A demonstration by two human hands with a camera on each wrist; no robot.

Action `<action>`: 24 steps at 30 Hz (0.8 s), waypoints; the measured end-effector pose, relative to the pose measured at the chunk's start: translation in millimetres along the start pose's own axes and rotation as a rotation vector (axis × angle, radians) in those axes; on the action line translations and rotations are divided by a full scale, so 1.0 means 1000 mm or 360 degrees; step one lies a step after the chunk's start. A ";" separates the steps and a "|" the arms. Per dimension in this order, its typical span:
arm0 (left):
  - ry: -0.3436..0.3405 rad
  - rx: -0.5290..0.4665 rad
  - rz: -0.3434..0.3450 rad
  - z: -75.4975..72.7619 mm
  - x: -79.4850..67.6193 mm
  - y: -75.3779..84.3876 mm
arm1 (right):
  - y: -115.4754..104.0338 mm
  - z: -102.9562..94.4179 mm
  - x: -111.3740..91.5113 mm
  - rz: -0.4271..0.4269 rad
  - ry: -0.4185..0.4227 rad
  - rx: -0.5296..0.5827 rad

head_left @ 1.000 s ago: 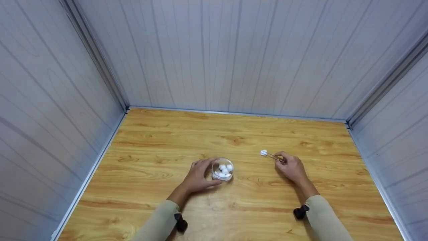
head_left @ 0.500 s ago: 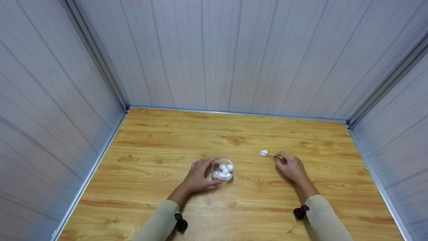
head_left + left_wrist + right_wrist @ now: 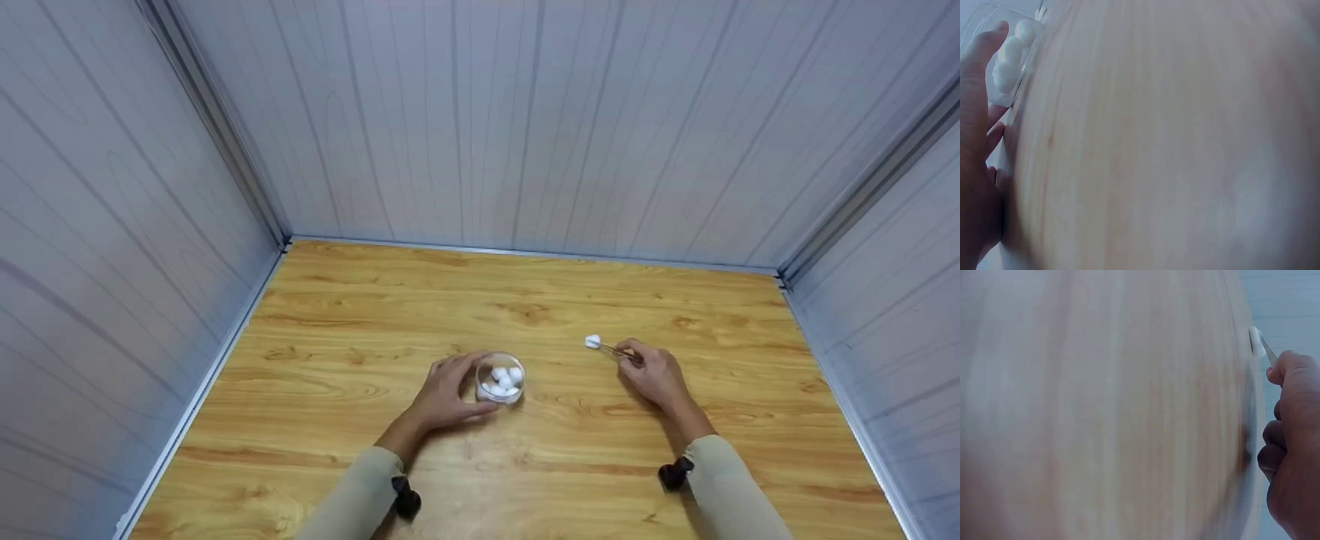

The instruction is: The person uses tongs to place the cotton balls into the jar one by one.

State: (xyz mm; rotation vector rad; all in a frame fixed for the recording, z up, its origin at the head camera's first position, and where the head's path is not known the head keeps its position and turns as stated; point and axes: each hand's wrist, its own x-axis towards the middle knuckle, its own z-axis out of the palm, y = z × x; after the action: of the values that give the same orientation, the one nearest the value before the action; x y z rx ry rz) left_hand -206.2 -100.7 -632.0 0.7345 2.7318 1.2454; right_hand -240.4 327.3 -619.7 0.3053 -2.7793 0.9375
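Observation:
On the left, my left hand point(image 3: 442, 397) curves its thumb and fingers round a small clear cup point(image 3: 501, 358). Several white cotton balls point(image 3: 505, 382) lie inside it; the left wrist view shows them through the clear wall, with the thumb point(image 3: 995, 35) against the cup. My right hand point(image 3: 656, 379) pinches a pair of slim metal tweezers point(image 3: 621, 352). Their tips point left and meet a single white cotton ball point(image 3: 592, 342), away from the cup. In the right wrist view, the tweezers point(image 3: 1268, 352) reach that cotton ball point(image 3: 1256, 340) close over the table, with the other fingers curled under.
The wood-patterned table point(image 3: 360, 300) is bounded by a pale panel wall point(image 3: 495, 135) behind and further panels on the left point(image 3: 112, 247) and right point(image 3: 892, 300). A black wrist device point(image 3: 406, 499) sits at the left sleeve, another point(image 3: 675, 475) at the right.
The tweezers' two prongs, spread over the lone cotton ball a second ago, have drawn together on it. The left hand and the cup hold their place.

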 end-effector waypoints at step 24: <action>0.0004 -0.0022 -0.0009 -0.001 0.000 0.002 | -0.015 -0.021 0.013 -0.0026 0.0008 0.0036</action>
State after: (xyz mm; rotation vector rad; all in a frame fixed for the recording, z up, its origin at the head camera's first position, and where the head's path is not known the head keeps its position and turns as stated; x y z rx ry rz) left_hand -206.0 -100.3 -629.4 0.7239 2.7222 1.2636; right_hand -246.3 326.5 -591.2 0.3286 -2.7590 0.9653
